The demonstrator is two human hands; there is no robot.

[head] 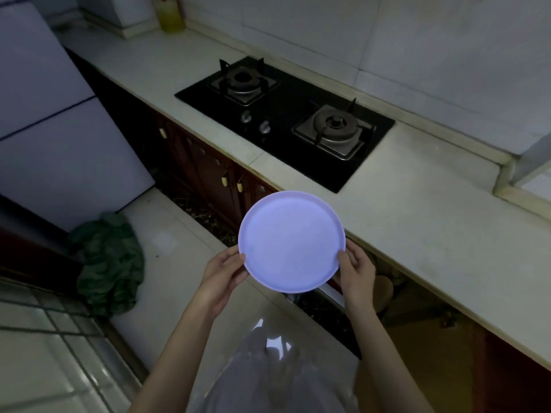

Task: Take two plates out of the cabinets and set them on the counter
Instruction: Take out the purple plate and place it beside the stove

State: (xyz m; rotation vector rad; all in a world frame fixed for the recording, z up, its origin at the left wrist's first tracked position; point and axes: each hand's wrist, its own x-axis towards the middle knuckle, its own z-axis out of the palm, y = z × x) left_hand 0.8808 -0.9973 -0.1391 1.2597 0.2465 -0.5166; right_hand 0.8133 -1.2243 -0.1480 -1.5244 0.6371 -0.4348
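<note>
Both hands grip a round, smooth, pale plate (291,242) with a raised rim: left hand (224,275) and right hand (356,272) on opposite edges, in front of the pale stone counter (417,216)

Matt plate (290,242), glossy black hob (286,120) (metal burners), crumpled cloth (108,263).

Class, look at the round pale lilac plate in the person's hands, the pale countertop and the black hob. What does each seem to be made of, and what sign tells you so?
Round pale lilac plate: probably plastic or melamine; matte, uniform colour, thin raised rim.
Pale countertop: likely stone or composite; smooth, faintly speckled.
Black hob: seemingly glass; flat and glossy, with metal burners.
</note>
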